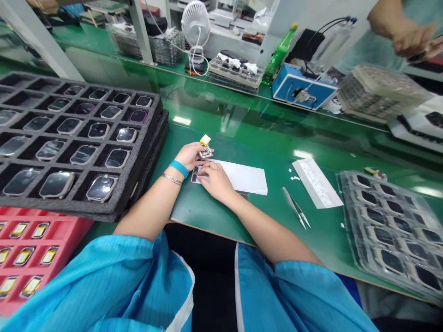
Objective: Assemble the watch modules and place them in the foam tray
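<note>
My left hand [191,156] is closed around a small open watch body [206,152], with a yellow-edged battery [205,139] standing up from it. Just to the right, my right hand [217,180] has its fingers bent and drawn together over the left end of a white sheet [247,177]. Black rectangular stickers [194,174] show at that end, beside the fingertips. Whatever lies between the right fingertips is too small to tell. Tweezers [296,207] lie apart from both hands, on the green mat to the right.
Stacked grey foam trays [119,205] of watches rise at left, above a red tray [65,230] of battery-fitted parts. A white box [317,183] and clear trays [349,221] of dark screens are at right. Behind stand a fan [195,23], green bottle [280,55] and blue device [294,85]; another person's hands [411,39] show.
</note>
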The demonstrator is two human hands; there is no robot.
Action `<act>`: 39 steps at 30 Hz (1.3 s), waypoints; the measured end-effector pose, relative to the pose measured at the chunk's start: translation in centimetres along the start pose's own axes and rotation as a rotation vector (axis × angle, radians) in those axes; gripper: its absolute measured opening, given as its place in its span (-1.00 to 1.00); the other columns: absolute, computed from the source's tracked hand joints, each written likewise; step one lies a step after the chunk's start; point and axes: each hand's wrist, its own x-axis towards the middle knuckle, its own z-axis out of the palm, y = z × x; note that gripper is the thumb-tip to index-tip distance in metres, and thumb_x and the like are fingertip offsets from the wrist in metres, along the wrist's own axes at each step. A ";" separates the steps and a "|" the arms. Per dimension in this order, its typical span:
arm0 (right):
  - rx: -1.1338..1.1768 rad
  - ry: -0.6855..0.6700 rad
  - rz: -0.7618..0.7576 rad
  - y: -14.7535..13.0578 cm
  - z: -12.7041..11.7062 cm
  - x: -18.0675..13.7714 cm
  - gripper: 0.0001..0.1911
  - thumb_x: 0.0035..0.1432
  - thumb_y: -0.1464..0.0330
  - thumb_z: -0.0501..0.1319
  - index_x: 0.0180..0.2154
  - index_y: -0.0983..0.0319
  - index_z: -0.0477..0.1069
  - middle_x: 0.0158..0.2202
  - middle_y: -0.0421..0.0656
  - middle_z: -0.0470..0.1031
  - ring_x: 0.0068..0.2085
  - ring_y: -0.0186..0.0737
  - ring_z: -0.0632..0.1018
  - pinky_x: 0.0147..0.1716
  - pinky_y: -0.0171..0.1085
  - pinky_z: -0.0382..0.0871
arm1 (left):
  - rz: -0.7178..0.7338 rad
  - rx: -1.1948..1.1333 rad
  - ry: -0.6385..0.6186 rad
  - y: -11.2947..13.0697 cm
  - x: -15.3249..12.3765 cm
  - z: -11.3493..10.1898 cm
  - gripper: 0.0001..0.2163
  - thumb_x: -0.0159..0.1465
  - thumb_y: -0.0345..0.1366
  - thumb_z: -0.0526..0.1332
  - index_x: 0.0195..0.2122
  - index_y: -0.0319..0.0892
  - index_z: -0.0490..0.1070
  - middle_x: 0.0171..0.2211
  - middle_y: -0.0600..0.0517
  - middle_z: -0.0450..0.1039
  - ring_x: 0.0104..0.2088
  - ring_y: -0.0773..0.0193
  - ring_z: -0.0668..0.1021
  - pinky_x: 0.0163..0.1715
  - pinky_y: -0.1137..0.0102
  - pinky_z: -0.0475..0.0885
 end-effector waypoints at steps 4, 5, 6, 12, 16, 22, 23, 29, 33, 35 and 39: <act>-0.110 0.003 0.016 -0.7 0.7 -0.5 -0.91 0.16 0.41 0.24 -0.28 0.24 0.52 -0.10 -0.04 0.46 -0.02 -0.01 0.40 0.04 0.00 0.30 | -0.004 0.013 0.013 -0.2 0.0 0.2 -0.91 0.03 -0.47 0.22 -0.42 -0.24 0.34 -0.36 -0.06 0.58 -0.40 0.27 0.57 -0.35 0.35 0.53; -0.125 0.001 0.024 -0.8 0.7 -0.6 -0.90 0.18 0.41 0.23 -0.27 0.24 0.52 -0.10 -0.04 0.45 -0.02 0.00 0.39 0.03 0.01 0.30 | -0.001 0.009 0.022 -0.3 0.0 0.2 -0.92 0.04 -0.47 0.22 -0.41 -0.24 0.35 -0.36 -0.05 0.58 -0.39 0.28 0.57 -0.35 0.35 0.53; -0.137 -0.001 0.033 -0.9 0.7 -0.6 -0.89 0.19 0.41 0.22 -0.26 0.23 0.52 -0.09 -0.04 0.45 -0.01 0.01 0.38 0.03 0.01 0.31 | 0.001 0.004 0.032 -0.3 -0.1 0.3 -0.92 0.05 -0.47 0.21 -0.41 -0.24 0.36 -0.37 -0.05 0.57 -0.39 0.28 0.56 -0.35 0.35 0.54; -0.159 -0.003 0.013 0.2 0.1 -1.4 -0.74 0.20 0.40 0.21 -0.06 0.28 0.49 0.03 0.02 0.43 0.09 0.03 0.36 0.13 0.01 0.29 | 0.000 -0.002 0.059 -0.2 -0.4 0.4 -0.90 0.05 -0.49 0.21 -0.40 -0.21 0.34 -0.40 0.01 0.56 -0.39 0.28 0.57 -0.27 0.27 0.56; -0.247 -0.025 0.001 1.9 -1.3 -3.3 -0.61 0.24 0.36 0.18 0.09 0.28 0.43 0.17 0.06 0.35 0.17 0.12 0.30 0.14 0.10 0.28 | -0.025 0.023 0.060 -0.1 -0.5 0.5 -0.91 0.07 -0.49 0.21 -0.41 -0.22 0.33 -0.39 -0.01 0.56 -0.39 0.26 0.58 -0.20 0.18 0.55; -0.331 -0.009 0.030 3.6 -3.5 -5.1 -0.63 0.25 0.33 0.18 0.08 0.26 0.46 0.15 0.06 0.38 0.14 0.16 0.34 0.09 0.14 0.32 | 0.005 -0.030 -0.076 -0.8 -0.7 1.3 -0.94 0.13 -0.48 0.22 -0.37 -0.23 0.37 -0.32 -0.05 0.58 -0.30 0.24 0.59 -0.13 0.14 0.53; -0.312 -0.010 0.031 3.8 -3.8 -4.9 -0.67 0.25 0.35 0.18 0.03 0.25 0.49 0.11 0.05 0.42 0.12 0.13 0.37 0.09 0.12 0.32 | -0.005 -0.024 -0.102 -1.1 -0.8 1.5 -0.94 0.14 -0.48 0.22 -0.36 -0.24 0.38 -0.32 -0.06 0.58 -0.29 0.24 0.59 -0.12 0.13 0.53; -0.138 -0.005 0.035 4.0 -3.8 -1.4 -0.86 0.18 0.46 0.23 -0.25 0.23 0.57 -0.15 -0.05 0.52 -0.06 -0.08 0.49 0.08 -0.04 0.34 | -0.016 0.018 -0.069 -2.0 -1.2 2.4 -0.91 0.15 -0.53 0.20 -0.33 -0.27 0.42 -0.36 -0.05 0.57 -0.35 0.27 0.59 -0.17 0.20 0.53; -0.150 0.063 0.057 3.6 -2.6 -0.8 -0.90 0.14 0.48 0.26 -0.30 0.25 0.55 -0.17 -0.04 0.48 -0.06 -0.05 0.46 0.08 -0.03 0.31 | -0.020 0.002 -0.042 -2.0 -0.9 2.4 -0.91 0.15 -0.54 0.20 -0.33 -0.27 0.42 -0.36 -0.06 0.58 -0.39 0.29 0.58 -0.22 0.26 0.54; -0.134 0.089 0.054 3.5 -2.2 -1.0 -0.91 0.14 0.48 0.25 -0.32 0.24 0.54 -0.18 -0.05 0.47 -0.08 -0.06 0.45 0.08 -0.03 0.31 | -0.028 0.006 -0.043 -1.9 -0.8 2.3 -0.91 0.15 -0.54 0.19 -0.34 -0.27 0.41 -0.36 -0.06 0.58 -0.40 0.29 0.58 -0.25 0.28 0.54; -0.112 0.117 0.073 3.5 -1.9 -1.3 -0.90 0.15 0.46 0.25 -0.29 0.23 0.54 -0.15 -0.06 0.46 -0.06 -0.06 0.44 0.08 -0.05 0.30 | -0.020 0.003 -0.037 -1.9 -0.9 2.3 -0.91 0.16 -0.54 0.18 -0.34 -0.27 0.40 -0.36 -0.07 0.58 -0.38 0.27 0.59 -0.27 0.29 0.54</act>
